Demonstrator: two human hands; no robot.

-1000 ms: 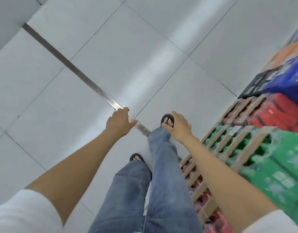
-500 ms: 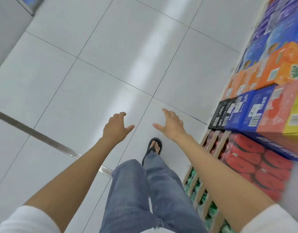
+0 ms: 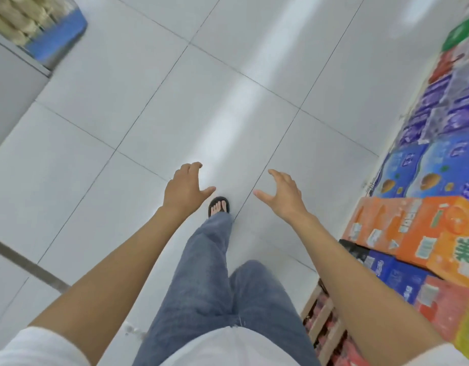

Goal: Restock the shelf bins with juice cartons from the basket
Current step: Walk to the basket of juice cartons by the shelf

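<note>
Shelf ledge: upper left corner, grey, carrying a blurred pack of pale rolls on a blue base.
Metal strip: set into the floor at lower left, running diagonally.
Floor: white glossy tiles with thin dark joints and a bright streak of reflected light down the middle.
Left hand: released and holding nothing, palm down over the tiles, fingers loosely curved, thumb pointing right.
Foot: in a black sandal, between the two hands, at the end of a blue-jeaned leg.
Right hand: released and empty, fingers spread and slightly bent, thumb pointing left, apart from every carton.
Wooden pallet: lower right, its slats just beside the right forearm, with red packs showing between them.
Orange cartons: stacked along the right edge, printed with fruit, resting on dark blue and red boxes.
Blue cartons: further along the same stack, with blurred purple packs beyond them.
</note>
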